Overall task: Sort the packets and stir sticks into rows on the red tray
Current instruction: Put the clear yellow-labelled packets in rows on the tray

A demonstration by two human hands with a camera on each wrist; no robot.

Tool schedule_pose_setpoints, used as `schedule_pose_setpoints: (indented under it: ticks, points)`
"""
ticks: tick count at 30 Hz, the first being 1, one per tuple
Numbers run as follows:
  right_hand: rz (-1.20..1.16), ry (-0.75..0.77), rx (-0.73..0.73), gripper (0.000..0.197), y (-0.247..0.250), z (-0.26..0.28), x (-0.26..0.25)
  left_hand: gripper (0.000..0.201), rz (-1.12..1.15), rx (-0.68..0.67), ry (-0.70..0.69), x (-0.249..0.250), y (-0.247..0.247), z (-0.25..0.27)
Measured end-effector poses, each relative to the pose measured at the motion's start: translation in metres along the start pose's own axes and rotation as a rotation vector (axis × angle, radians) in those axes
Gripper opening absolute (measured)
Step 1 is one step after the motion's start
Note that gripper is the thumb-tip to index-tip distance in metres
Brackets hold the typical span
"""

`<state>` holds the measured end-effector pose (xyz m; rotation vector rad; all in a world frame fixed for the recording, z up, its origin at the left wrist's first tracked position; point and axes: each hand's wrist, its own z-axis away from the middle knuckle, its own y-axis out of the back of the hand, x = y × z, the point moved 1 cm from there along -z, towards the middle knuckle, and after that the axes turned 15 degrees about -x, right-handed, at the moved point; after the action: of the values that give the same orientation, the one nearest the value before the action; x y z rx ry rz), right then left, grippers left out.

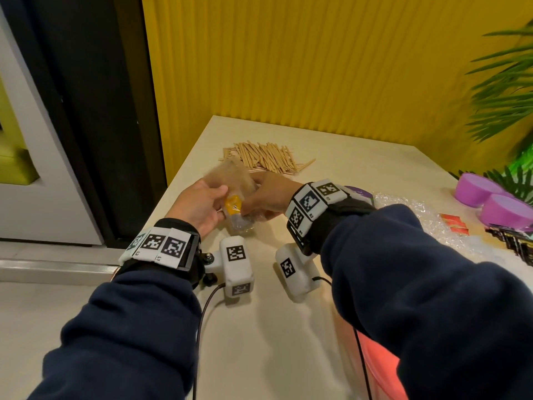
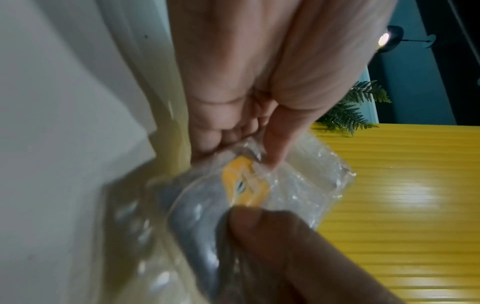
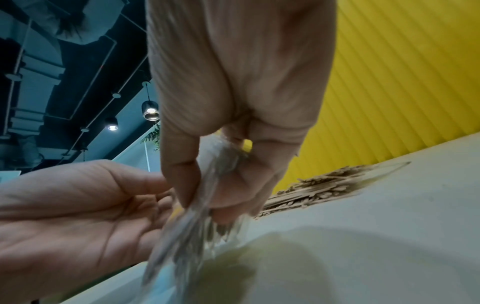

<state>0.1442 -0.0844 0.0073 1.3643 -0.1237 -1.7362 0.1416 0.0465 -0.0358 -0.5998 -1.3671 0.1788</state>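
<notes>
Both hands gripped one crinkled clear plastic bag with a yellow label above the pale table, the left hand pinching one side and the right hand the other; pulling the mouth apart evenly would probably keep the contents from spilling. The heap of wooden stir sticks lay just beyond, dark packets well off right beside purple bowls, and the red tray sat largely hidden under the right sleeve.
</notes>
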Motion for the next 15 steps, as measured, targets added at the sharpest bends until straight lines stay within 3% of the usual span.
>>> schedule_pose_setpoints:
  ticks: [4, 7, 10, 15]
  points:
    - [0.356, -0.124, 0.054, 0.030, 0.011, 0.005, -0.005, 0.024, -0.188, 0.090, 0.001, 0.000, 0.006, -0.001]
    - [0.671, -0.191, 0.052, 0.043, 0.016, 0.007, -0.011, 0.030, -0.429, 0.079, -0.010, 0.000, 0.008, -0.001]
    - [0.743, -0.219, -0.020, 0.032, 0.015, 0.008, -0.013, 0.036, -0.504, -0.002, 0.042, -0.002, 0.004, 0.002]
    - [0.671, -0.287, -0.197, 0.053, 0.009, 0.008, -0.006, 0.038, -0.476, -0.067, 0.054, -0.004, 0.001, 0.003]
